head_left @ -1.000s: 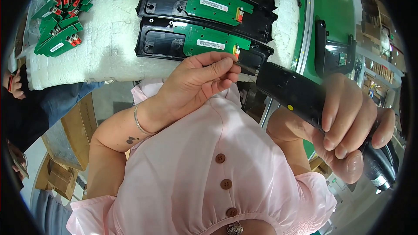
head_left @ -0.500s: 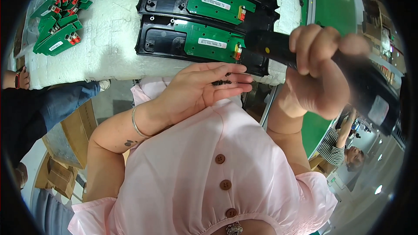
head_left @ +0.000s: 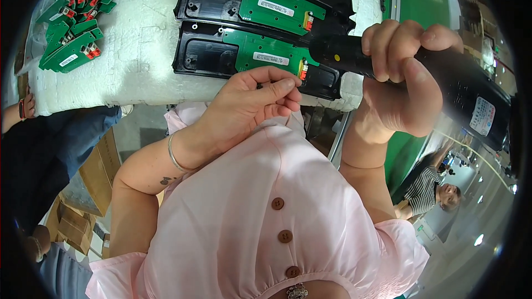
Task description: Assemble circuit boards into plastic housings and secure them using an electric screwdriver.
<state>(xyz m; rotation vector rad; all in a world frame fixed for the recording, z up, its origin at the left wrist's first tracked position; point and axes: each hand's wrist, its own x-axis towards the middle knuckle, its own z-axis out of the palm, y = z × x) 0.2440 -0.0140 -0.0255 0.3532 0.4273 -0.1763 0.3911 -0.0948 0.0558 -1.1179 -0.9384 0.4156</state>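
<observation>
My right hand (head_left: 407, 72) is wrapped round a black electric screwdriver (head_left: 349, 55), held nearly level with its tip toward the nearest green circuit board (head_left: 249, 50). Whether the tip touches the board I cannot tell. That board lies in a curved black plastic housing (head_left: 208, 52) and has a white label and a red-and-white connector (head_left: 303, 71). Just in front of the housing's near edge is my left hand (head_left: 249, 102), thumb and fingers pinched together. Its curled fingers mostly hide small black screws.
More black housings with boards (head_left: 271, 11) lie in a row behind. A stack of loose green boards (head_left: 72, 39) sits at the left of the white foam-covered table (head_left: 138, 61). Another person's hand (head_left: 26, 105) rests by the left edge; a person in stripes (head_left: 424, 191) is at far right.
My left fingers have curled from an open palm showing black screws into a pinch. The screwdriver in my right hand has shifted slightly left and up.
</observation>
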